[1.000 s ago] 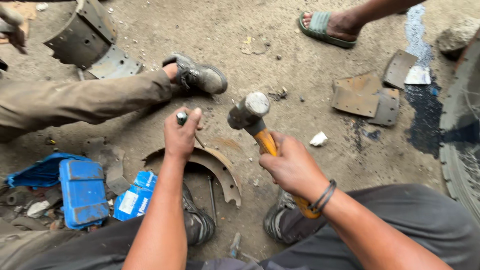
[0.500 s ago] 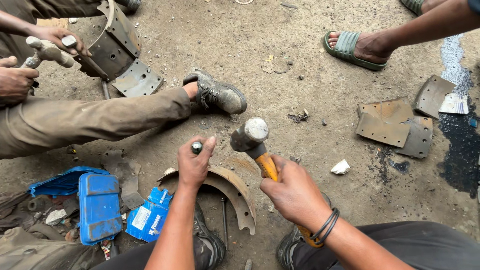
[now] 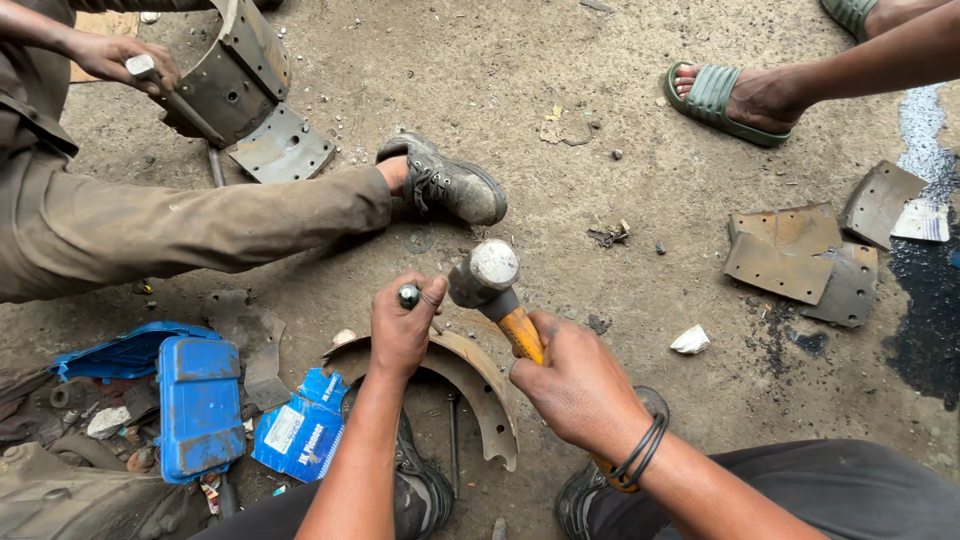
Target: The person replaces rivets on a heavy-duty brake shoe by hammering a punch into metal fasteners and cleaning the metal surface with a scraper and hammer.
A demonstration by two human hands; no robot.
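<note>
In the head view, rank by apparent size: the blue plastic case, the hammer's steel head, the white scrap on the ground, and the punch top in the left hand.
1. blue plastic case
2. hammer head
3. white scrap
4. punch top, though close to the scrap; the camera's nearness makes that pair unsure.

Bare concrete floor, dusty and gritty, scattered with pebbles and scraps. A dark wet stain spreads along the right edge. Flat daylight falls evenly, throwing only soft shadows. No walls in sight.
</note>
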